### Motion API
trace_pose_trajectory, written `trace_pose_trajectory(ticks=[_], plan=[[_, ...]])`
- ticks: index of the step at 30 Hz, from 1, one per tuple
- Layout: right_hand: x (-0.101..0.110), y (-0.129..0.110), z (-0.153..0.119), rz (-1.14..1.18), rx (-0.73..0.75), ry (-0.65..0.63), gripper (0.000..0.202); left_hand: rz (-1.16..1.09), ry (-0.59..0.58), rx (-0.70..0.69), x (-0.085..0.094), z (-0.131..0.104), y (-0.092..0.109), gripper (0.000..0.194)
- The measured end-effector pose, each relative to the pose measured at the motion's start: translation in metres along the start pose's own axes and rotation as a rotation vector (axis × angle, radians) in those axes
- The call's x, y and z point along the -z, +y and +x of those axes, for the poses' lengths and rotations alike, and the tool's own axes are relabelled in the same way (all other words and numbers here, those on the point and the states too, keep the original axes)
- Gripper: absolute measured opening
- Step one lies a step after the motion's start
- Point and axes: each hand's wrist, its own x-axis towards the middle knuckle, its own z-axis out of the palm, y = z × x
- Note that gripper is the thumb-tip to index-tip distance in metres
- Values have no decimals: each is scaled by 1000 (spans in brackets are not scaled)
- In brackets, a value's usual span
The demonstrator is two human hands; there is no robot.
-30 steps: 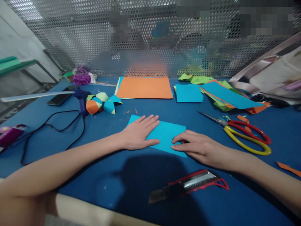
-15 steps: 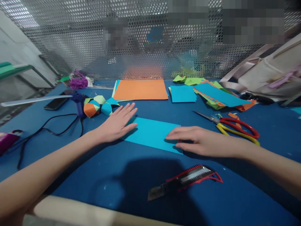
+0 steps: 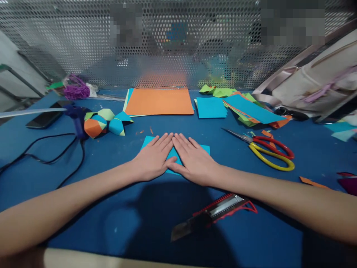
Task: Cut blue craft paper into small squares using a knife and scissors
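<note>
A blue sheet of paper (image 3: 205, 149) lies on the blue tabletop in front of me, largely covered by my hands. My left hand (image 3: 154, 156) rests flat on its left part with fingers stretched out. On the right part, my right hand (image 3: 195, 159) lies flat too, fingers extended. The fingertips of both hands meet near the middle of the sheet, and the thumbs touch or overlap below. Nearer to me is a red and black utility knife (image 3: 214, 214), its blade out and pointing left.
Scissors (image 3: 262, 147) with red and yellow handles lie to the right. At the back are orange sheets (image 3: 160, 102), blue squares (image 3: 212, 108) and paper scraps (image 3: 253, 108). A glue gun (image 3: 78, 121), folded paper shapes (image 3: 96, 124) and a phone (image 3: 46, 115) are on the left.
My hands have come together over the middle of the blue paper, from its two ends. The right fingers, curved before, are now flat. The view has shifted slightly.
</note>
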Motion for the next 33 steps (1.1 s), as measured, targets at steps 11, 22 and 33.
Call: trace_pose_trajectory(ticks=[11, 22, 33], plan=[[24, 48, -48, 143, -17, 7, 70, 13, 26, 212, 12, -14, -29, 81], [69, 24, -110, 213, 374, -166, 31, -54, -17, -93, 30, -16, 32, 53], [80, 31, -121, 435, 322, -259, 29, -68, 16, -43, 14, 37, 70, 62]])
